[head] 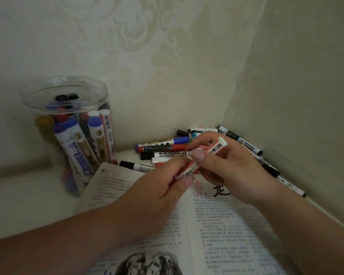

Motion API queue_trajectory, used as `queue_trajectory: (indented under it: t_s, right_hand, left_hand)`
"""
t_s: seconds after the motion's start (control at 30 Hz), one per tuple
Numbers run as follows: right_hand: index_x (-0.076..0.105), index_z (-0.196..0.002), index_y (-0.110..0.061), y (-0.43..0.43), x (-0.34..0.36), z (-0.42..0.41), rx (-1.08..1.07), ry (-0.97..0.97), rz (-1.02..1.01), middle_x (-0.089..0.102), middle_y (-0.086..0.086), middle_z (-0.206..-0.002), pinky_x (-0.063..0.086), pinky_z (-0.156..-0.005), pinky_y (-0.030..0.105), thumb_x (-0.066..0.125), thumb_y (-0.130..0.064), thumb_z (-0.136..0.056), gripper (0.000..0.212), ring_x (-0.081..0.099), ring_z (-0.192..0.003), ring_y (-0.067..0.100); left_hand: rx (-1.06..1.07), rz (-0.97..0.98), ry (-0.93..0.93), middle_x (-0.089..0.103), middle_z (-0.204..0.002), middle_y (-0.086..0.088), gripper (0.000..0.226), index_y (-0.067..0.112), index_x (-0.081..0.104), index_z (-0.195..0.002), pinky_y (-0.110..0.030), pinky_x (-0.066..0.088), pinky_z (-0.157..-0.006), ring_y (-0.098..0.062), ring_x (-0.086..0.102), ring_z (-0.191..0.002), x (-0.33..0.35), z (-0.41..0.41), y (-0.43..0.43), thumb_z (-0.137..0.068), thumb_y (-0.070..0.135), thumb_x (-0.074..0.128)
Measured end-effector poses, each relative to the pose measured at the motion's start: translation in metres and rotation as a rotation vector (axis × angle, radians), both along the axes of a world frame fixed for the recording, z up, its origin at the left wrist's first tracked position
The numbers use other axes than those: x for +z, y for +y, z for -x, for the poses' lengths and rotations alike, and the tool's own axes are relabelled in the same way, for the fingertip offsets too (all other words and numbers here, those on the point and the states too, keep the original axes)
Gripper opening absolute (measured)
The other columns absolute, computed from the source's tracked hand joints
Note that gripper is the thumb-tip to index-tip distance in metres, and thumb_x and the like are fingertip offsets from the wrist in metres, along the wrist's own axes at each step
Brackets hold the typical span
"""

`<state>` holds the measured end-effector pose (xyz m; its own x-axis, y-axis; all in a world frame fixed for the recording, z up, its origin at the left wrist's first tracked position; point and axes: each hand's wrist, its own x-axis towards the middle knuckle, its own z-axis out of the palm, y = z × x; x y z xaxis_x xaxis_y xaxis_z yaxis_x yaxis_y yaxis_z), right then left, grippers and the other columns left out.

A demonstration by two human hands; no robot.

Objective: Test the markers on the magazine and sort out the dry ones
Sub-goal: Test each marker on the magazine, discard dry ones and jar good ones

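Nearest the camera, the open magazine [226,225] lies flat, with a photograph at its lower edge and columns of print above. Over its middle fold both hands meet on one red-and-white marker [216,147], held slantwise in the air just above the page. The left hand [163,187] pinches the lower-left end between thumb and curled fingers. The right hand [226,165] curls its fingers round the upper-right end, its thumb laid along the barrel. The tip is hidden between the hands, so it cannot be told whether the cap is on or off.

A few faint red strokes [199,188] sit on the page just under the hands. The step looks like a pull or a push along the marker's own axis, either to free the cap or to seat it. It goes best if both grips stay close to the joint and the force runs straight, with no bending. The tip should stay over the paper, not the pale surface beside it.

Beyond the hands, a loose heap of markers [167,151] lies in the corner against the patterned wall [167,56]. A clear jar [68,108] farther left holds more markers upright. Which of the two holds the dry ones cannot be told, so the person must check before putting this marker down.
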<state>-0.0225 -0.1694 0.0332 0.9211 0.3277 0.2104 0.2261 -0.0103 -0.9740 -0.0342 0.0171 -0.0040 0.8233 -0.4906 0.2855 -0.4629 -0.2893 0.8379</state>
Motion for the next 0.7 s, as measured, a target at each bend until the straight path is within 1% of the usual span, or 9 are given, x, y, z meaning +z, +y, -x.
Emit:
queue_trajectory:
  t_s: [0.07,0.13,0.23,0.3,0.4,0.53,0.6,0.67,0.7]
  right_hand:
    - [0.064,-0.09,0.002,0.005,-0.001,0.004,-0.039,-0.058,-0.011,0.057,-0.003,-0.057,0.038,-0.046,0.012,0.074,-0.016,-0.088,0.021,0.046,-0.044,0.004]
    - [0.065,-0.085,0.0,0.009,-0.001,0.007,-0.086,-0.104,0.003,0.058,0.004,-0.059,0.038,-0.047,0.013,0.069,-0.019,-0.09,0.021,0.047,-0.045,0.006]
    - [0.06,-0.078,0.001,0.01,-0.002,0.008,-0.128,-0.12,0.02,0.052,0.01,-0.056,0.035,-0.044,0.016,0.064,-0.025,-0.089,0.027,0.043,-0.043,0.012]
    - [0.058,-0.075,0.0,0.011,-0.001,0.009,-0.127,-0.117,0.017,0.05,0.009,-0.054,0.034,-0.044,0.016,0.064,-0.024,-0.089,0.029,0.043,-0.043,0.012]
    - [0.056,-0.074,0.001,0.01,0.0,0.011,-0.126,-0.1,0.005,0.051,0.009,-0.052,0.034,-0.043,0.016,0.067,-0.024,-0.09,0.032,0.043,-0.043,0.013]
    - [0.059,-0.072,-0.003,0.01,0.004,0.01,-0.131,-0.09,-0.013,0.05,0.009,-0.05,0.032,-0.041,0.02,0.065,-0.026,-0.087,0.028,0.04,-0.042,0.017]
    - [0.063,-0.07,-0.007,0.01,0.006,0.011,-0.125,-0.097,-0.048,0.05,0.011,-0.052,0.031,-0.04,0.021,0.071,-0.028,-0.084,0.026,0.04,-0.041,0.017]
    - [0.064,-0.068,-0.011,0.008,0.007,0.009,-0.152,-0.103,-0.064,0.049,0.012,-0.051,0.03,-0.04,0.021,0.072,-0.035,-0.082,0.028,0.038,-0.04,0.017]
    - [0.063,-0.067,-0.011,0.006,0.009,0.006,-0.189,-0.097,-0.097,0.047,0.009,-0.048,0.028,-0.04,0.02,0.073,-0.035,-0.082,0.03,0.036,-0.039,0.016]
  left_hand:
    - [-0.009,-0.016,0.001,0.06,-0.092,0.039,0.026,0.054,0.049,-0.12,-0.005,0.039,-0.073,0.012,0.058,-0.088,0.005,0.001,0.0,-0.101,0.037,0.045]
    - [-0.021,-0.002,-0.01,0.058,-0.094,0.045,0.032,0.057,0.045,-0.124,-0.001,0.037,-0.076,0.018,0.056,-0.091,0.009,0.003,0.0,-0.098,0.04,0.043]
    - [-0.036,0.026,-0.036,0.063,-0.116,0.033,0.035,0.058,0.046,-0.129,-0.008,0.043,-0.086,0.008,0.06,-0.109,0.01,0.004,0.001,-0.097,0.042,0.043]
    - [-0.034,0.025,-0.042,0.066,-0.116,0.026,0.035,0.055,0.049,-0.13,-0.017,0.046,-0.089,0.0,0.062,-0.109,0.009,0.004,0.003,-0.098,0.043,0.043]
    - [-0.039,0.006,-0.04,0.067,-0.115,0.022,0.036,0.052,0.051,-0.131,-0.023,0.048,-0.09,-0.005,0.064,-0.107,0.009,0.003,0.003,-0.097,0.046,0.043]
    - [-0.022,0.055,-0.034,0.067,-0.119,0.023,0.038,0.047,0.052,-0.136,-0.019,0.047,-0.093,-0.001,0.063,-0.11,0.01,0.004,0.002,-0.098,0.042,0.046]
    - [-0.012,0.069,-0.036,0.069,-0.114,0.018,0.033,0.05,0.053,-0.132,-0.031,0.05,-0.094,-0.005,0.066,-0.104,0.009,0.003,0.001,-0.1,0.045,0.048]
    - [-0.024,0.053,0.026,0.069,-0.098,0.005,0.029,0.057,0.049,-0.126,-0.049,0.052,-0.084,-0.021,0.067,-0.089,0.008,0.004,0.001,-0.097,0.052,0.051]
    - [-0.033,0.042,0.07,0.066,-0.096,0.001,0.03,0.059,0.045,-0.124,-0.051,0.053,-0.08,-0.025,0.065,-0.086,0.008,0.005,0.002,-0.096,0.054,0.053]
